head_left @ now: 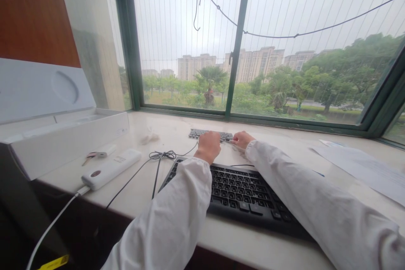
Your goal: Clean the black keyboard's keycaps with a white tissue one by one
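Observation:
A black keyboard [236, 187] lies near the sill's front edge, under my forearms. Most of its key spots show pale square outlines, as if the keycaps are off, while a few larger keys at the front are in place. Behind it lie rows of dark keycaps [196, 133]. My left hand [209, 145] is curled in front of these rows and hides their middle; its fingertips are out of sight. At the right end of the rows, my right hand [242, 139] has its fingers pressed together, close to the keycaps. What either hand holds is too small or hidden to tell.
A bundled black cable [163, 155] lies left of the keyboard. Further left are a white power bank [110, 169] with a plugged-in cable, keys [95, 155], and an open white box [72, 130]. Paper sheets [363, 168] lie right. A window [232, 71] stands behind.

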{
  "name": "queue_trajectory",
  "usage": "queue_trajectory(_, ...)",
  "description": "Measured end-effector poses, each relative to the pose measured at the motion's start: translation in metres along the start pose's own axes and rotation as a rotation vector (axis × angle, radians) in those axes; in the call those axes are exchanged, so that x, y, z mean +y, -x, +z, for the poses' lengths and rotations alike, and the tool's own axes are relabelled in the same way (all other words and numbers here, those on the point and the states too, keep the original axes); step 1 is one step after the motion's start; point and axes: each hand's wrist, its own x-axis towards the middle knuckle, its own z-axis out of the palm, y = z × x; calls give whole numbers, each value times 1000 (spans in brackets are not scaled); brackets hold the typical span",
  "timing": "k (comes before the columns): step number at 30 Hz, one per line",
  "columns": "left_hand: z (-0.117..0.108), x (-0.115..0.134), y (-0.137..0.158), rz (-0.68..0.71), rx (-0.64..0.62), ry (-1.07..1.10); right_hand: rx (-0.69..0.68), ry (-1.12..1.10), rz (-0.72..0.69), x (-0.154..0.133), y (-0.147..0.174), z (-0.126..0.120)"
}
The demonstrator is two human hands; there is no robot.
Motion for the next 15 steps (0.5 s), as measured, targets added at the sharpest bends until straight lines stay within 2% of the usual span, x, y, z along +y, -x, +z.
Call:
queue_trajectory(5,-3,1,0,4,17,8,18,23,-107,-3,14,-14)
queue_trajectory(9,-7,4,2,16,27,56,168,-46,-222,-8,41,-41)
queue_trajectory(12,-9,10,4,66,31,279,314,-173,-233,-18,74,-68)
queue_trajectory(15,-8,19,6,124,-5,651,408,-262,-184,-31,110,-89)
